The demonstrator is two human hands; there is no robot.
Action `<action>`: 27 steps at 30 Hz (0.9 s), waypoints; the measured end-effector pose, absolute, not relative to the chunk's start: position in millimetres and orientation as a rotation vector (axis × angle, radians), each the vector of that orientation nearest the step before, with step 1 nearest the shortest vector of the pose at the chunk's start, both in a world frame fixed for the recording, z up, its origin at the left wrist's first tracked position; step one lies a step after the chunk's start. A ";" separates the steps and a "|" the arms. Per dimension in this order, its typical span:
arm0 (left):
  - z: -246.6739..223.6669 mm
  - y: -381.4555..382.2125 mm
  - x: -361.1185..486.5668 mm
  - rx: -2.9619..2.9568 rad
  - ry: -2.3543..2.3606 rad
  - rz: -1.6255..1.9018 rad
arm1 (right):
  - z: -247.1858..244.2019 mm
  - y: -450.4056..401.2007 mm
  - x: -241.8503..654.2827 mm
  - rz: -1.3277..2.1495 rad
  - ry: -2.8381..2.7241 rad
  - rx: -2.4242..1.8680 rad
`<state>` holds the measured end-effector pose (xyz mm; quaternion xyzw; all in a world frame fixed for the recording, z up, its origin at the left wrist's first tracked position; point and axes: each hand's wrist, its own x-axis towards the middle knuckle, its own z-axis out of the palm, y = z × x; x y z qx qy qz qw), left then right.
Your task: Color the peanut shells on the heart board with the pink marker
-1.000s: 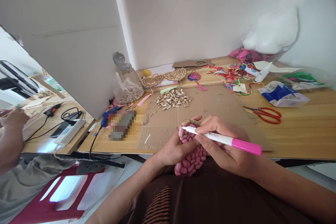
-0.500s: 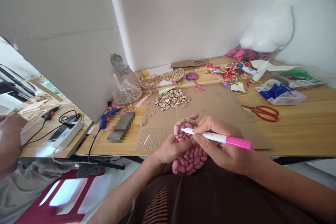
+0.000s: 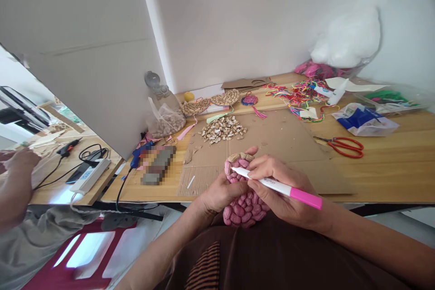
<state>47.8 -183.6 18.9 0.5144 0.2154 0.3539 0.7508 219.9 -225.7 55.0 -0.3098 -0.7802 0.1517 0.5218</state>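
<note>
A piece covered in peanut shells (image 3: 243, 210), mostly pink with a few tan shells along its top edge, is held over my lap at the table's front edge. My left hand (image 3: 222, 195) grips it from the left, thumb across its front. My right hand (image 3: 288, 190) holds a white marker (image 3: 277, 186) with a pink end; its tip meets a shell at the piece's upper left. Beyond lies a heap of tan shells (image 3: 223, 129) on a cardboard sheet (image 3: 268, 136).
Red-handled scissors (image 3: 345, 147) and a blue-white packet (image 3: 365, 120) lie right. Colourful threads (image 3: 302, 93) are at the back. A blue glue gun (image 3: 138, 154) and a bag of peanuts (image 3: 166, 120) stand left. Another person's arm (image 3: 15, 186) is at far left.
The marker's tip has shifted slightly left on the piece, and its pink end has dropped a little lower. My left hand keeps its hold.
</note>
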 end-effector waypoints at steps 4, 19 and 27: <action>20.5 -186.3 45.6 1.115 0.523 0.748 | 53.2 -224.4 219.0 0.343 -1.832 -0.777; 17.9 -185.0 44.7 1.140 0.549 0.731 | 51.6 -225.5 216.4 0.371 -1.826 -0.760; 20.7 -184.2 46.0 1.162 0.493 0.726 | 51.1 -226.2 216.3 0.405 -1.801 -0.801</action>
